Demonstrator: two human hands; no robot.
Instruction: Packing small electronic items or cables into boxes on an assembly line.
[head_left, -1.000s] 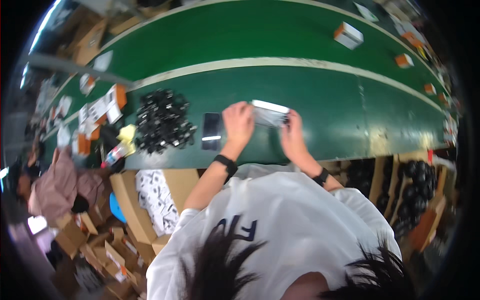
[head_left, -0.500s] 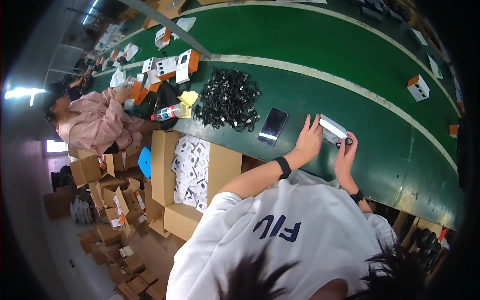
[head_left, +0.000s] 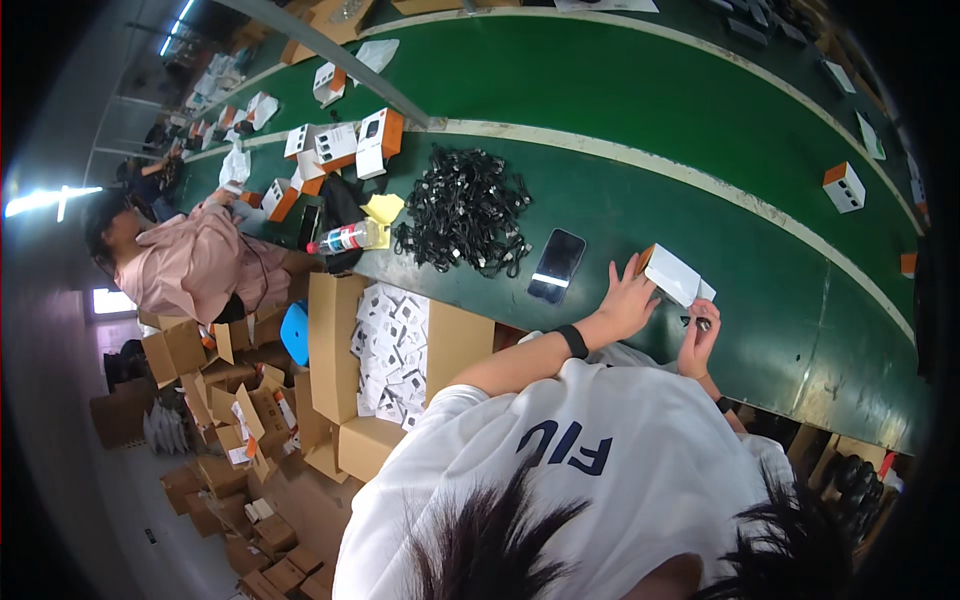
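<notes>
A small white and orange box (head_left: 672,277) stands tilted at the table's near edge, with a white flap out at its right end. My left hand (head_left: 628,303) grips the box at its left side, the index finger stretched along it. Just off the flap end, my right hand (head_left: 697,345) is closed, its fingers pinching a small black cable (head_left: 702,324). Left of my left hand lies a dark phone (head_left: 557,266). Beyond the phone is a big heap of black cables (head_left: 465,212).
An open carton (head_left: 335,345) full of white leaflets (head_left: 390,350) stands below the table edge at left. A bottle (head_left: 345,238) lies by yellow paper (head_left: 384,208). Several boxes (head_left: 378,140) stand at far left, near a person in pink (head_left: 205,260). Another box (head_left: 844,187) sits far right.
The box has turned in my left hand, so its orange end shows and the flap stands out. My right hand has drawn down from it with the cable. The person in pink has moved their hands.
</notes>
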